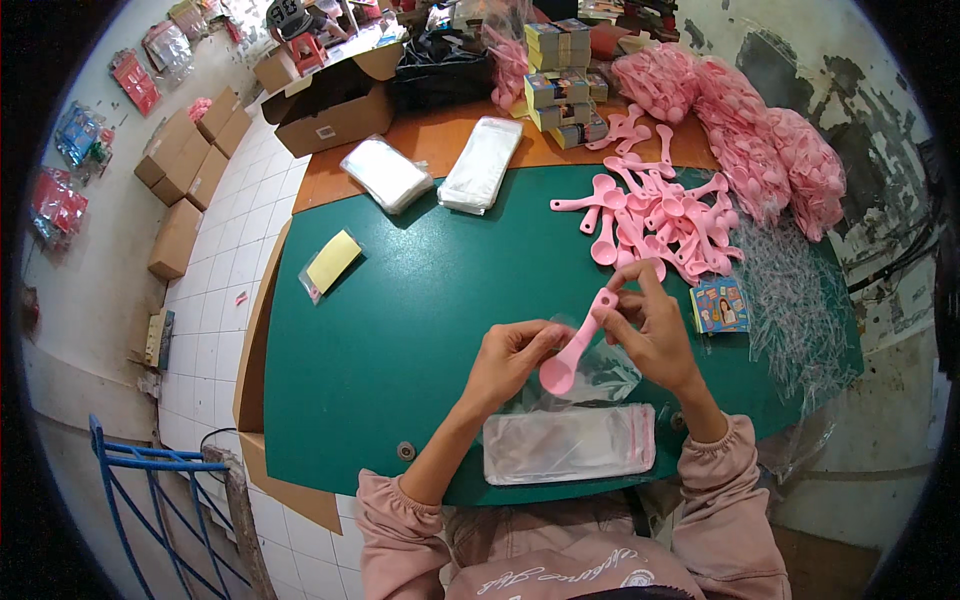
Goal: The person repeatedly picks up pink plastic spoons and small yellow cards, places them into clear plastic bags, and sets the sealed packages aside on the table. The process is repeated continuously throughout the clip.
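Both hands [590, 345] grip glossy pink plastic spoon [578, 343], crinkly clear bag [600, 375].

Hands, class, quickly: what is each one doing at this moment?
Left hand: fingers closed on the clear plastic bag beside the pink spoon's bowl.
Right hand: fingers closed on the pink spoon, pinching its handle end.

Both forearms reach forward, left hand [510, 355] and right hand [655, 325] raised close together, fingers pinched
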Demonstrator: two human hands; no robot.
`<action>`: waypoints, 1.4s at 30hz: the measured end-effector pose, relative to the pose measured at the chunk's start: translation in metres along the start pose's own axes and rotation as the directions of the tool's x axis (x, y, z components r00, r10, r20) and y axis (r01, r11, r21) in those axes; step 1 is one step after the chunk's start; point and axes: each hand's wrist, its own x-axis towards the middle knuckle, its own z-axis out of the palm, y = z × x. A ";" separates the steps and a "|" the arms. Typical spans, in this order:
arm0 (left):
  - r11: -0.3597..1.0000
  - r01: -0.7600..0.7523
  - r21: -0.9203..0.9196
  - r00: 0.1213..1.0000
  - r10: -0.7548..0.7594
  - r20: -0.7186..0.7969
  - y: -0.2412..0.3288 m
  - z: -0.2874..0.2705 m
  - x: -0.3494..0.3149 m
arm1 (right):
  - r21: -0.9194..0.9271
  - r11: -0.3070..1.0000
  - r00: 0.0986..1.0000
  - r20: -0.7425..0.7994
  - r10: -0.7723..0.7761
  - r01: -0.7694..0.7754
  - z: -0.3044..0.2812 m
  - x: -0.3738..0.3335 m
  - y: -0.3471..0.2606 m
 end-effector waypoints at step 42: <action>0.861 -0.489 -0.138 0.863 0.455 -0.217 0.053 -0.045 -0.016 | -0.641 0.602 0.851 -0.507 0.134 -0.476 -0.165 -0.038 0.091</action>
